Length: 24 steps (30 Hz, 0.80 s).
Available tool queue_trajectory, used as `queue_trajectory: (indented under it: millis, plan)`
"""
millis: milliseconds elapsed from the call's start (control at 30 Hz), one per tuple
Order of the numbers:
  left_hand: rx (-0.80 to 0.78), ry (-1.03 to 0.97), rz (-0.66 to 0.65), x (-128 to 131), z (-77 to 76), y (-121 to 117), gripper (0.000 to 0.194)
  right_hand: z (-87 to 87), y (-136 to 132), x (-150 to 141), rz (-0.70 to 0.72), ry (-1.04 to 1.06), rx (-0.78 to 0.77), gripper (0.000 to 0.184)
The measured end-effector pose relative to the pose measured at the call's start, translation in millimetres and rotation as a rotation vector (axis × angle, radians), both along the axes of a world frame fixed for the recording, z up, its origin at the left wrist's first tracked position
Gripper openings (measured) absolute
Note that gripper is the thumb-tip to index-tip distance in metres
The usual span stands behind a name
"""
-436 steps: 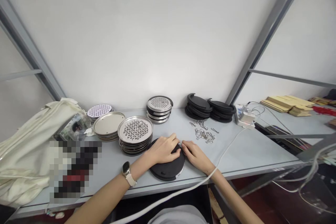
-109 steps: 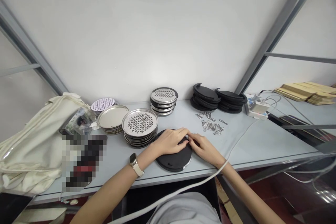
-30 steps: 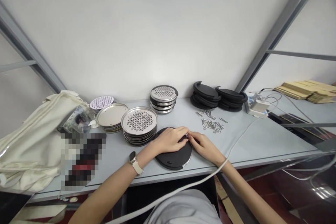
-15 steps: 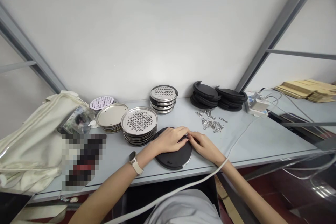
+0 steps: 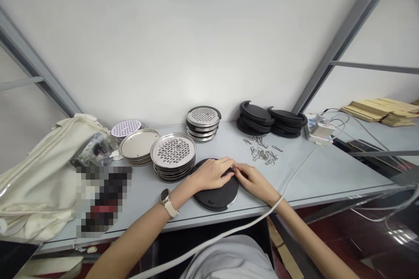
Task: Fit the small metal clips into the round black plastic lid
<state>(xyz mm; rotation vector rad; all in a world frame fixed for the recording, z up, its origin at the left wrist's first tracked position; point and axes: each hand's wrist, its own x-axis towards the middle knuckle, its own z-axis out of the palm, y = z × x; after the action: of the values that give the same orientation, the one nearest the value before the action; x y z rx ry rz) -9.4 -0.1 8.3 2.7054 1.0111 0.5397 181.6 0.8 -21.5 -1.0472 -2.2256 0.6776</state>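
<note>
Two hands: both meet at the far right edge of a black round disc (image 5: 216,189) lying flat near the front edge of the grey worktop (image 5: 327,174).
Left hand (image 5: 212,173): palm down on the disc, fingers curled toward the right; a watch (image 5: 167,202) sits on the wrist, forearm coming in from lower left.
Left grip: pressing on the disc, closed round nothing that shows.
Right hand (image 5: 253,179): fingertips pinched together at the disc's rim, touching the left fingertips; forearm comes in from lower right.
Right grip: closed on something small at the rim; too hidden to name.
Disc rim: a shiny metal edge shows along its right side.
Beside the disc: stack of perforated metal trays (image 5: 173,157) just left of it.
Further back: plain metal trays (image 5: 139,150), a second perforated stack (image 5: 203,122), black discs in two piles (image 5: 271,121).
Loose parts: small metal clips (image 5: 262,152) scattered beyond the right hand.
Left end: cream cloth bag (image 5: 39,174).
Cable: white cable (image 5: 294,174) crosses the right wrist.
</note>
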Motion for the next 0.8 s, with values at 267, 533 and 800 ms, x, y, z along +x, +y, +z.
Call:
queue_trajectory:
  millis: [267,533,800]
  plan:
    - [0.010,0.010,0.008,0.2,-1.6,-0.2,0.018,0.9,-0.9,-0.9,-0.001,0.014,-0.022,0.031]
    - [0.011,0.020,0.010,0.3,0.0,-0.9,0.018,2.3,-1.2,-1.5,0.004,0.029,-0.024,0.033]
    - [0.015,0.033,0.023,0.7,1.5,-1.9,0.017,1.9,-1.1,-1.0,0.005,0.024,-0.012,0.031]
